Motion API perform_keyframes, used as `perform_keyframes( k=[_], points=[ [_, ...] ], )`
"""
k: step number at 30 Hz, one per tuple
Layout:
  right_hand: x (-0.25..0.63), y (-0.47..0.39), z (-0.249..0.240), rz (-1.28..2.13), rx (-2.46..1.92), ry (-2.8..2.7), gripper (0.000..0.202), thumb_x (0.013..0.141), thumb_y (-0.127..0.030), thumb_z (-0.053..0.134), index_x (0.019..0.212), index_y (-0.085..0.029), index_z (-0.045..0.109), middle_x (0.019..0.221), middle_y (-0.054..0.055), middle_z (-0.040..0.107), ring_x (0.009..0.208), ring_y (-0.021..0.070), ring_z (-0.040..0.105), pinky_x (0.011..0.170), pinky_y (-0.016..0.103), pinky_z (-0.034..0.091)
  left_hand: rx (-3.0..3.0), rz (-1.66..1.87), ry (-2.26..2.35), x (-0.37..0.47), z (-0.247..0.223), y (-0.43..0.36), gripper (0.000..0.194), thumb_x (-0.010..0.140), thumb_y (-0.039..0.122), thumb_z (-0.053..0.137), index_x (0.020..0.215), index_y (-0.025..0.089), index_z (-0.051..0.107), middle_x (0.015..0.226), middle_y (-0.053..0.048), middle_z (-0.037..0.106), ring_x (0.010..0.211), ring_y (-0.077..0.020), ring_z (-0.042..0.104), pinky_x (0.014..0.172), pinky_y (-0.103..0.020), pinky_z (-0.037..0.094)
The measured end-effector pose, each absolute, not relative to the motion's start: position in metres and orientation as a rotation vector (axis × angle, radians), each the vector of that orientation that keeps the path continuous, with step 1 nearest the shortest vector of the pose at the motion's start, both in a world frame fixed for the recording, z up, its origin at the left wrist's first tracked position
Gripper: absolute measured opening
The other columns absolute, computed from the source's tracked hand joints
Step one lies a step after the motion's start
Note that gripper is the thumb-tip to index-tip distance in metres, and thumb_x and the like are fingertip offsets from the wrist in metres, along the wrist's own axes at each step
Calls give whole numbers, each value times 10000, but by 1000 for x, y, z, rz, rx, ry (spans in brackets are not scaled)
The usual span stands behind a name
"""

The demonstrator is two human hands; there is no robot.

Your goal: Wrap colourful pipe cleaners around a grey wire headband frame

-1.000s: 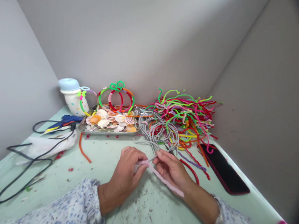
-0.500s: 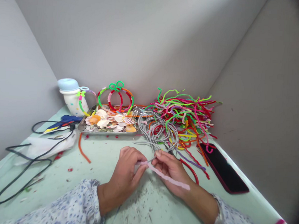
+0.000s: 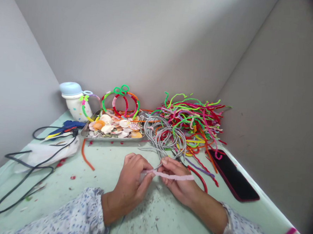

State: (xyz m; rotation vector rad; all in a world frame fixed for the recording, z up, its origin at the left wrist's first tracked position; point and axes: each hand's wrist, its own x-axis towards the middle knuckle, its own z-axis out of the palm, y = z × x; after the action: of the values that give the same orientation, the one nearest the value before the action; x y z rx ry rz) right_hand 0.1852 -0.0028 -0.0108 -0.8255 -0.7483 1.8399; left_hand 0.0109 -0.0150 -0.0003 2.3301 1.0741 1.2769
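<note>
In the head view, a pale pink pipe cleaner [image 3: 174,176] runs from the pinched fingers of my left hand [image 3: 134,177]. Its loose end stretches rightward across the front of my right hand [image 3: 180,180]. My right thumb and forefinger are closed on a thin grey wire [image 3: 157,167], which meets the pink strand between the two hands. Just beyond the fingertips lies a tangle of coiled grey wire [image 3: 168,142]. The wire's other end, inside my left hand, is hidden.
Behind stand a metal tray [image 3: 112,139] of seashells [image 3: 107,129], several pipe-cleaner rings [image 3: 135,98] and a white bottle [image 3: 74,106]. At right are a pile of pipe cleaners [image 3: 199,116], a phone [image 3: 239,178] and red-handled scissors [image 3: 202,178]. A black cable [image 3: 16,191] loops at left.
The pink pipe cleaner's free end has swung upward, from slanting down over my right wrist to lying nearly level. Both hands keep almost the same place.
</note>
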Motion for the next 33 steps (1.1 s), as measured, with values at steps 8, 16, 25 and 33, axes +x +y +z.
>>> perform_keyframes(
  k=[8, 16, 25, 33],
  points=[
    [184, -2, -17, 1810, -799, -792, 230, 789, -317, 727, 690, -178, 573, 533, -53, 548, 421, 56, 488, 405, 157, 314, 2290, 1241, 1093, 10, -2, -15, 62, 901, 174, 526, 840, 186, 533, 765, -17, 530, 749, -194, 486, 773, -386, 346],
    [185, -3, -16, 1826, -820, -730, 189, 733, -285, 753, 711, -162, 611, 614, -43, 597, 445, 47, 531, 386, 137, 334, 2273, 1214, 1097, 9, -3, -16, 63, 909, 178, 513, 850, 192, 530, 770, -13, 533, 757, -191, 488, 780, -382, 349],
    [184, -2, -18, 1805, -839, -755, 215, 733, -310, 767, 733, -147, 628, 652, -2, 671, 448, 61, 549, 375, 141, 348, 2205, 1181, 1129, 9, 0, -17, 109, 914, 208, 486, 813, 205, 527, 754, -14, 538, 756, -198, 498, 767, -375, 370],
    [184, -3, -17, 1812, -839, -702, 158, 741, -267, 742, 721, -157, 630, 625, -20, 650, 439, 53, 545, 371, 130, 335, 2234, 1201, 1179, 13, 0, -15, 82, 889, 192, 527, 811, 199, 548, 753, -20, 559, 746, -199, 505, 754, -371, 373]
  ],
)
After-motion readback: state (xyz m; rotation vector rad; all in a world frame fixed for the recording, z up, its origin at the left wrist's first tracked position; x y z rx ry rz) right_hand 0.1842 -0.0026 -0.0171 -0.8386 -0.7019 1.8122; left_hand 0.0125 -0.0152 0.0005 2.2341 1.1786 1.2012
